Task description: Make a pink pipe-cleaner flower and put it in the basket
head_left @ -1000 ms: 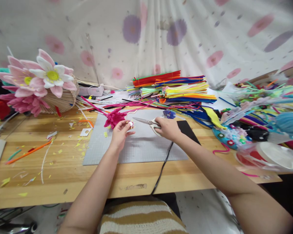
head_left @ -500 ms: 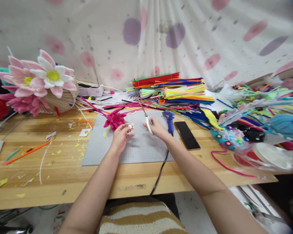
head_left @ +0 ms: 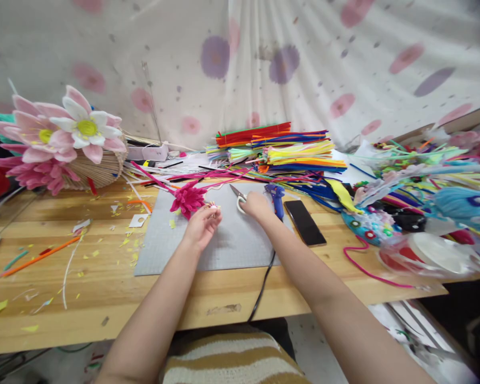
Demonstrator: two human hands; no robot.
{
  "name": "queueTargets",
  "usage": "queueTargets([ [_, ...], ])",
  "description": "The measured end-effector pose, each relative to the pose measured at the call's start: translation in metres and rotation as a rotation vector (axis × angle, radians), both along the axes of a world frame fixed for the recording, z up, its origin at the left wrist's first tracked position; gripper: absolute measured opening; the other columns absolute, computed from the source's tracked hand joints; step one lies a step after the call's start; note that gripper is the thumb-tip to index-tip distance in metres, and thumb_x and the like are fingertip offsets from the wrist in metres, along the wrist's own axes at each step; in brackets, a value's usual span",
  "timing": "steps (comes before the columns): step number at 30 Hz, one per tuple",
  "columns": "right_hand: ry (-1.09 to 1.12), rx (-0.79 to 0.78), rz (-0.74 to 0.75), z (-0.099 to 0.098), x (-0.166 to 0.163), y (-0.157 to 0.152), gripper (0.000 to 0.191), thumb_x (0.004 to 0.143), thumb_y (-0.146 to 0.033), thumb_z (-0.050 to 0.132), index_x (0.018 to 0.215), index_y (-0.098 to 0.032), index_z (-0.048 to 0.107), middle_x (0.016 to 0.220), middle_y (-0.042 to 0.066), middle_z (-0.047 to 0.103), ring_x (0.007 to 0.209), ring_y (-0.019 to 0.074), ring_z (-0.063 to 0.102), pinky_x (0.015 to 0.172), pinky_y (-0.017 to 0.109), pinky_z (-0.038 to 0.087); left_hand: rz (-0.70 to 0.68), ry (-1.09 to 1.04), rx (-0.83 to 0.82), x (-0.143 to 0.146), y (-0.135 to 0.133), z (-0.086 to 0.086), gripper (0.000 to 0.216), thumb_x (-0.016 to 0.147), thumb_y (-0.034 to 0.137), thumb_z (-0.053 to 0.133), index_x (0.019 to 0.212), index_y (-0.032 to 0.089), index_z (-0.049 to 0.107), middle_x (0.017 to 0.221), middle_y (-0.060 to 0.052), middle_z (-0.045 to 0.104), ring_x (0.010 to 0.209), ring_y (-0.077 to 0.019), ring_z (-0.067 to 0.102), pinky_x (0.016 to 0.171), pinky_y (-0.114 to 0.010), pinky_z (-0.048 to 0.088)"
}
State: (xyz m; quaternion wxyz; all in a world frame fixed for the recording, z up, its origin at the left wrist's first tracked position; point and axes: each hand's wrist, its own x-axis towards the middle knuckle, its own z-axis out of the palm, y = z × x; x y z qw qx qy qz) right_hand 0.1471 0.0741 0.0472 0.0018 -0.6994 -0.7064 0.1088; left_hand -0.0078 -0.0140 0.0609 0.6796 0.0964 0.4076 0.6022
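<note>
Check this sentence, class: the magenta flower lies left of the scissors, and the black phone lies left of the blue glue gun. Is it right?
Not quite: the head view shows the black phone lying right of the blue glue gun. The magenta flower does lie left of the scissors.

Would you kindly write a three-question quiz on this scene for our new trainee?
1. Fill in: Beside the left hand is a deep pink ____.
2. True or false: The phone lies to the right of the blue glue gun.
3. Which does the right hand touch: A, the phone; B, the scissors; C, the curtain?

Key: 1. flower; 2. true; 3. B.
</note>
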Motion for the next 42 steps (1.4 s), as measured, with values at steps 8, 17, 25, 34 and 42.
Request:
queueTargets([
  [8, 0.108, 0.154, 0.04, -0.014, -0.019, 0.041, 0.042, 0.08, -0.022, 0.049, 0.119, -0.006, 0.045, 0.112, 0.021, 0.06, 0.103, 0.0257, 0.058, 0.083, 0.032, 0.043, 0.162, 0.011, -0.032, -0.012, 0.004, -0.004, 0.014, 0.074, 0.004, 0.055, 0.063, 0.012, 0.055, 0.058, 0.001, 0.057, 0.055, -0.0043, 0.056, 0.059, -0.015, 0.052],
  [17, 0.638, 0.181, 0.191, 0.002, -0.027, 0.014, 0.026, 0.077, -0.026, 0.056, 0.1, -0.015, 0.052, 0.105, 0.011, 0.06, 0.1, 0.0195, 0.055, 0.092, 0.037, 0.04, 0.166, 0.021, -0.041, -0.012, 0.009, -0.015, 0.018, 0.066, 0.008, 0.068, 0.074, 0.017, 0.055, 0.065, 0.004, 0.06, 0.055, -0.0041, 0.056, 0.053, -0.015, 0.047],
  [25, 1.543, -0.332, 0.194, -0.006, -0.048, -0.036, 0.046, 0.058, -0.023, 0.072, 0.096, -0.021, 0.047, 0.079, -0.003, 0.058, 0.076, 0.0105, 0.058, 0.079, 0.028, 0.046, 0.194, -0.06, -0.017, 0.002, 0.017, -0.019, 0.015, 0.07, 0.003, 0.062, 0.073, 0.016, 0.055, 0.063, 0.004, 0.059, 0.052, -0.0017, 0.054, 0.049, -0.011, 0.042],
  [34, 1.582, -0.36, 0.134, -0.008, -0.045, -0.033, 0.046, 0.053, -0.022, 0.073, 0.091, -0.021, 0.046, 0.071, -0.006, 0.059, 0.07, 0.01, 0.058, 0.077, 0.029, 0.046, 0.132, -0.147, -0.083, 0.002, 0.01, -0.016, 0.012, 0.074, 0.006, 0.061, 0.076, 0.017, 0.057, 0.065, 0.003, 0.06, 0.055, -0.0029, 0.056, 0.053, -0.013, 0.046],
  [42, 1.509, -0.276, 0.109, -0.009, -0.043, -0.027, 0.041, 0.055, -0.018, 0.066, 0.089, -0.021, 0.043, 0.067, -0.009, 0.055, 0.061, 0.0081, 0.056, 0.068, 0.027, 0.046, 0.188, 0.349, 0.121, -0.003, 0.011, -0.028, 0.019, 0.064, 0.023, 0.073, 0.078, 0.016, 0.062, 0.079, 0.0, 0.062, 0.069, -0.0072, 0.057, 0.063, -0.019, 0.046],
])
